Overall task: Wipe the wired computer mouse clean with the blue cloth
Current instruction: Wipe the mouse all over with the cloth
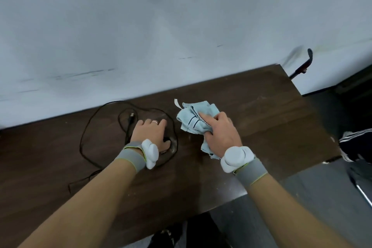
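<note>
My left hand (151, 132) lies palm down over the black wired mouse (167, 140) on the dark wooden table (261, 110); only a sliver of the mouse shows by my thumb. Its black cable (88, 127) loops around the hand, and the USB plug (131, 115) rests just beyond my fingers. To the right, my right hand (220, 132) grips the crumpled light blue cloth (194, 117), index finger stretched over it. The cloth has a white tag at its far corner. Both wrists wear grey bands with white devices.
A white wall (181, 26) runs along the table's far edge. The table ends at the right, where a black-and-red handle (304, 64) leans by the corner. A person's leg in striped dark trousers (356, 143) is at the right edge.
</note>
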Tool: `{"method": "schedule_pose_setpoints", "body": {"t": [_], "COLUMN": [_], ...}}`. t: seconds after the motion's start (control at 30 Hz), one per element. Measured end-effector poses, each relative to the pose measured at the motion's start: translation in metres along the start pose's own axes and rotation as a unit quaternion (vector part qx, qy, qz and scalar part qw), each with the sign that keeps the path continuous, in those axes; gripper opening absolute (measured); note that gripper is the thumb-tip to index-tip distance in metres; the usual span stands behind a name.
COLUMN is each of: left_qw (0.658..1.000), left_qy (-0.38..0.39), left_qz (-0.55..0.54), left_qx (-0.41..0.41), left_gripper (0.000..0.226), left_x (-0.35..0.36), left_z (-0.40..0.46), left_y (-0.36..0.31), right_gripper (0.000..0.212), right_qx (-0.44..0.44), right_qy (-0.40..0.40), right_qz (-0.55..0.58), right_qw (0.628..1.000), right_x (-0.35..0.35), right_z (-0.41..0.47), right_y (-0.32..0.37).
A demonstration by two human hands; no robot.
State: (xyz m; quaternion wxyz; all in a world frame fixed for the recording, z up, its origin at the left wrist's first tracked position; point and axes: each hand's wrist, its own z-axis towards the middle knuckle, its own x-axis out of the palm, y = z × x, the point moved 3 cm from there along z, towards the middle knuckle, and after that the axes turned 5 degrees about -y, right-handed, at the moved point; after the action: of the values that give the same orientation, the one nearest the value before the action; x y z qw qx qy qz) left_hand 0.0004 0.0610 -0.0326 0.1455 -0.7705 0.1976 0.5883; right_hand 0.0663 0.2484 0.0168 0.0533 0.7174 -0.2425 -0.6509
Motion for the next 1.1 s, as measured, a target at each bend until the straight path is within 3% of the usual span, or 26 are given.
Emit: {"method": "schedule_pose_setpoints", "body": {"t": [0.1,0.2,0.27,0.47,0.57,0.63,0.73,0.8,0.97,1.1], "left_qw": [0.999,0.994,0.994,0.978,0.969,0.984,0.995,0.98,0.955,0.961], "left_qy": [0.038,0.11,0.103,0.074,0.059,0.025,0.066,0.093,0.055,0.042], "left_qz": [-0.02,0.002,0.028,-0.031,-0.077,-0.086,-0.005,0.087,0.184,0.184], "left_qx": [-0.018,0.024,0.027,-0.194,-0.226,-0.151,0.072,0.153,0.228,0.2], "left_gripper": [0.063,0.076,0.073,0.059,0.049,0.038,0.074,0.089,0.076,0.071], "left_x": [0.001,0.003,0.005,0.0,-0.001,-0.003,-0.002,-0.003,-0.008,-0.008], "left_z": [0.002,0.001,0.003,0.013,0.014,0.012,0.005,0.0,-0.006,-0.003], "left_y": [0.009,0.006,0.004,0.035,0.062,0.08,0.085,0.079,0.062,0.07], "right_gripper": [0.055,0.055,0.055,0.055,0.056,0.056,0.055,0.055,0.054,0.054], "right_qx": [0.002,0.004,0.004,0.002,0.002,-0.003,-0.01,-0.01,-0.012,-0.011], "right_qy": [0.01,0.011,0.01,0.022,0.026,0.027,0.031,0.039,0.057,0.054], "right_qz": [-0.006,-0.003,0.004,0.011,0.011,0.009,0.005,0.002,-0.006,0.004], "right_qw": [1.0,1.0,1.0,1.0,1.0,1.0,0.999,0.999,0.998,0.998], "right_x": [0.002,0.002,0.003,0.008,0.01,0.013,0.017,0.021,0.028,0.029], "right_z": [-0.002,-0.001,-0.001,0.004,0.006,0.009,0.011,0.013,0.012,0.013], "right_y": [-0.004,-0.004,-0.003,-0.001,0.0,0.002,0.005,0.01,0.016,0.017]}}
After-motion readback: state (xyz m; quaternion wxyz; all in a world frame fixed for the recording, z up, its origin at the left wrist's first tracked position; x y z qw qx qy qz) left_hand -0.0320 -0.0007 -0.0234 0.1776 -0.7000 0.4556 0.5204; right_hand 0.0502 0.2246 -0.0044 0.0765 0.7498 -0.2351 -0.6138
